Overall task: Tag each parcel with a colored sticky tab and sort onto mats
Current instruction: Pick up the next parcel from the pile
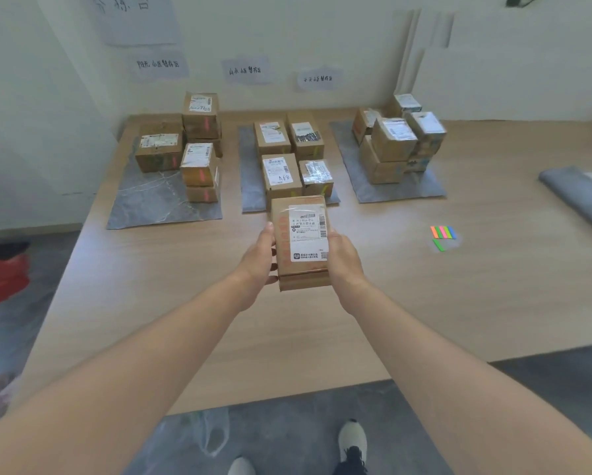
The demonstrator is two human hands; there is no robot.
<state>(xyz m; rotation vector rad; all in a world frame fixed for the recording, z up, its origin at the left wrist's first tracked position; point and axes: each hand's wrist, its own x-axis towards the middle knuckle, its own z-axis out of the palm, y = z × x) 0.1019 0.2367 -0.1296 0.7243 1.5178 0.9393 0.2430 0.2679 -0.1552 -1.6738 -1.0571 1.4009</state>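
A brown cardboard parcel [301,241] with a white shipping label is held above the table, just in front of the middle mat [250,186]. My left hand [258,258] grips its left side and my right hand [344,260] grips its right side. The left mat [150,204] carries several parcels with red tabs. More parcels lie on the middle mat and are stacked on the right mat [363,186]. A pad of colored sticky tabs [443,232] lies on the table to the right, with a loose green tab [440,245] beside it.
The wooden table [390,303] runs to the wall, where paper signs hang above each mat. A rolled grey mat [575,197] lies at the right edge. A red bag [3,275] sits on the floor at the left. My shoes show below the table's front edge.
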